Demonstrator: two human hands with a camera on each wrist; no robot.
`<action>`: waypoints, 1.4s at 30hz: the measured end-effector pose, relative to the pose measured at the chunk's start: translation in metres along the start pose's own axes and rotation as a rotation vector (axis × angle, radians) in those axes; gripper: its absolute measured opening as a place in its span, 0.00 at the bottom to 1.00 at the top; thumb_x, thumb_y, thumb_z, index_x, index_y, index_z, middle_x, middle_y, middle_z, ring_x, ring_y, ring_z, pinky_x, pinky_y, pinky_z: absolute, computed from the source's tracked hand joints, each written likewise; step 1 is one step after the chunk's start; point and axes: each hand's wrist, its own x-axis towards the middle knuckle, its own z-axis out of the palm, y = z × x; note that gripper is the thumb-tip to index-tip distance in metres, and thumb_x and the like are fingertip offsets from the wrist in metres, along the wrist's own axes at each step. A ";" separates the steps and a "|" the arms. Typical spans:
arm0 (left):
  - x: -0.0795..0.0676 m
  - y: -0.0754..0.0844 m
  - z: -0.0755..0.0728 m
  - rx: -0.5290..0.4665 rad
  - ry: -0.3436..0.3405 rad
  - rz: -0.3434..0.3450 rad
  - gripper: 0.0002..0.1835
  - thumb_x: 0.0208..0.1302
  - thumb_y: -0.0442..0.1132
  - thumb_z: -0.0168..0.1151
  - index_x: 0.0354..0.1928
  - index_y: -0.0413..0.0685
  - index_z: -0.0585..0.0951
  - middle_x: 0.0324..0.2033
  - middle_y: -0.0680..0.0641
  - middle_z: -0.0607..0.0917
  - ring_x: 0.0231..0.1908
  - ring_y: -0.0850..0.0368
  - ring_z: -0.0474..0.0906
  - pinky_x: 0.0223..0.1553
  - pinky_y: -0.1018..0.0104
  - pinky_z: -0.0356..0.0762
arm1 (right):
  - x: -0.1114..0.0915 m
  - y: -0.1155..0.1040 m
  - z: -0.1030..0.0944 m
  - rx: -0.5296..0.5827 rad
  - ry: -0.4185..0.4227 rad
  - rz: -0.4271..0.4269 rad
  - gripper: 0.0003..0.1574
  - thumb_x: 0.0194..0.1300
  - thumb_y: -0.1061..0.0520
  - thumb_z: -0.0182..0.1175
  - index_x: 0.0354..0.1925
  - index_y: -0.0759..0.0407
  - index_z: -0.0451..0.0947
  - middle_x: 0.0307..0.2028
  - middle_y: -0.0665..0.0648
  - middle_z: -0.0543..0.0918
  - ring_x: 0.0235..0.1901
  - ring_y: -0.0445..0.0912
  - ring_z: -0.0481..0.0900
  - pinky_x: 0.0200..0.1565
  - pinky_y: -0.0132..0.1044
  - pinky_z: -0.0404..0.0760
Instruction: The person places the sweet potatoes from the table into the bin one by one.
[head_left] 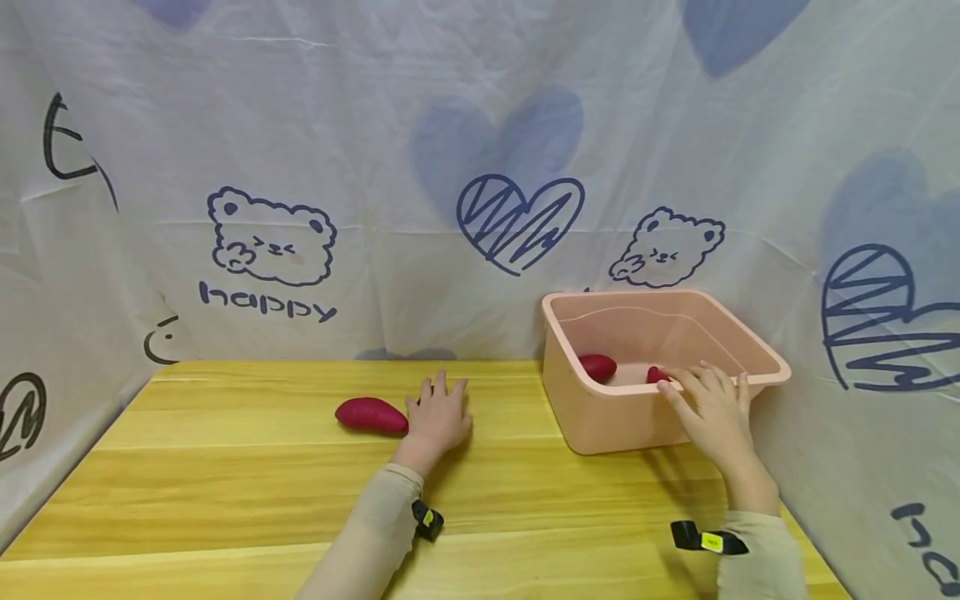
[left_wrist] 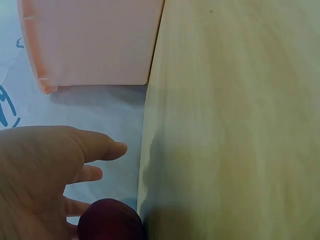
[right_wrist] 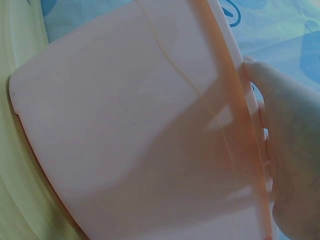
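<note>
A dark red sweet potato lies on the wooden table. My left hand is just right of it, fingers spread, near its narrow end. In the left wrist view the sweet potato's dark rounded end shows below the thumb. My right hand is over the front rim of a pink plastic bin, fingers loosely extended across the rim. Inside the bin are a red sweet potato at the left and another red piece by the right fingertips, partly hidden by rim and hand.
The bin stands at the table's back right. A white cloth printed with hearts and bears hangs behind the table and along both sides. Each wrist wears a black strap with a small camera.
</note>
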 end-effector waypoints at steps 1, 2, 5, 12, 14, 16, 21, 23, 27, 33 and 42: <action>0.000 0.000 0.000 -0.003 -0.007 -0.002 0.31 0.65 0.48 0.61 0.70 0.55 0.67 0.72 0.37 0.59 0.70 0.33 0.56 0.62 0.28 0.58 | 0.000 0.000 0.000 0.002 0.001 -0.002 0.32 0.73 0.36 0.44 0.59 0.56 0.74 0.60 0.69 0.71 0.67 0.67 0.55 0.69 0.70 0.28; 0.000 0.000 0.000 -0.003 -0.012 -0.005 0.31 0.65 0.47 0.60 0.70 0.55 0.66 0.72 0.36 0.59 0.70 0.32 0.56 0.62 0.28 0.58 | 0.000 0.000 0.000 0.005 0.002 -0.003 0.32 0.73 0.36 0.44 0.59 0.56 0.75 0.60 0.69 0.71 0.67 0.67 0.56 0.69 0.70 0.28; 0.000 -0.001 0.002 0.001 -0.021 -0.005 0.31 0.66 0.46 0.59 0.70 0.55 0.66 0.72 0.36 0.58 0.71 0.33 0.55 0.61 0.28 0.59 | 0.001 0.000 0.000 0.006 0.004 -0.005 0.32 0.73 0.36 0.44 0.59 0.56 0.75 0.60 0.69 0.71 0.67 0.67 0.56 0.69 0.69 0.28; -0.001 -0.003 0.002 0.023 -0.039 0.016 0.27 0.70 0.38 0.54 0.70 0.54 0.66 0.72 0.35 0.58 0.71 0.31 0.54 0.60 0.27 0.60 | 0.000 0.000 0.000 -0.006 0.001 -0.001 0.33 0.73 0.36 0.43 0.59 0.57 0.74 0.60 0.70 0.71 0.67 0.68 0.56 0.68 0.70 0.30; -0.001 -0.003 0.002 0.027 -0.040 0.022 0.27 0.70 0.34 0.52 0.70 0.53 0.66 0.72 0.34 0.59 0.71 0.31 0.54 0.60 0.27 0.61 | 0.000 0.000 0.000 -0.005 -0.001 0.000 0.33 0.73 0.36 0.43 0.59 0.57 0.75 0.61 0.70 0.70 0.67 0.67 0.56 0.68 0.70 0.30; -0.002 -0.003 0.002 0.025 -0.040 0.025 0.27 0.70 0.32 0.51 0.70 0.53 0.67 0.72 0.34 0.59 0.71 0.31 0.54 0.59 0.27 0.61 | 0.000 0.000 0.000 -0.007 -0.002 0.002 0.33 0.73 0.35 0.43 0.59 0.57 0.75 0.61 0.70 0.70 0.67 0.67 0.56 0.68 0.70 0.30; -0.002 -0.003 0.003 0.016 -0.035 0.030 0.26 0.71 0.30 0.49 0.69 0.53 0.68 0.71 0.34 0.59 0.70 0.31 0.55 0.59 0.28 0.63 | 0.000 -0.001 0.000 -0.009 0.001 0.002 0.33 0.73 0.35 0.43 0.58 0.58 0.75 0.61 0.70 0.70 0.67 0.67 0.55 0.68 0.70 0.30; -0.002 -0.003 0.003 0.018 -0.031 0.035 0.26 0.71 0.29 0.48 0.69 0.53 0.68 0.71 0.33 0.60 0.70 0.31 0.56 0.58 0.29 0.64 | 0.000 -0.001 0.000 -0.008 0.001 0.001 0.33 0.73 0.36 0.43 0.58 0.58 0.75 0.61 0.70 0.70 0.67 0.67 0.55 0.68 0.71 0.30; -0.001 -0.004 0.003 0.035 -0.017 0.050 0.25 0.71 0.29 0.48 0.68 0.53 0.69 0.70 0.33 0.61 0.68 0.31 0.58 0.56 0.30 0.67 | 0.000 -0.001 0.000 -0.007 0.002 0.001 0.33 0.73 0.36 0.43 0.59 0.57 0.75 0.61 0.70 0.70 0.67 0.67 0.55 0.68 0.70 0.30; -0.002 -0.004 0.002 0.045 0.014 0.075 0.24 0.70 0.29 0.50 0.66 0.50 0.71 0.69 0.33 0.63 0.66 0.32 0.61 0.54 0.32 0.70 | -0.001 -0.001 0.000 -0.005 0.006 -0.002 0.33 0.73 0.36 0.44 0.59 0.57 0.75 0.60 0.69 0.71 0.67 0.67 0.56 0.68 0.70 0.30; -0.003 0.000 -0.001 0.056 0.099 0.092 0.21 0.69 0.29 0.50 0.63 0.46 0.73 0.64 0.36 0.69 0.63 0.34 0.64 0.53 0.36 0.72 | 0.000 0.000 0.000 -0.005 0.010 -0.005 0.32 0.73 0.36 0.44 0.59 0.56 0.75 0.60 0.69 0.71 0.67 0.67 0.56 0.69 0.70 0.30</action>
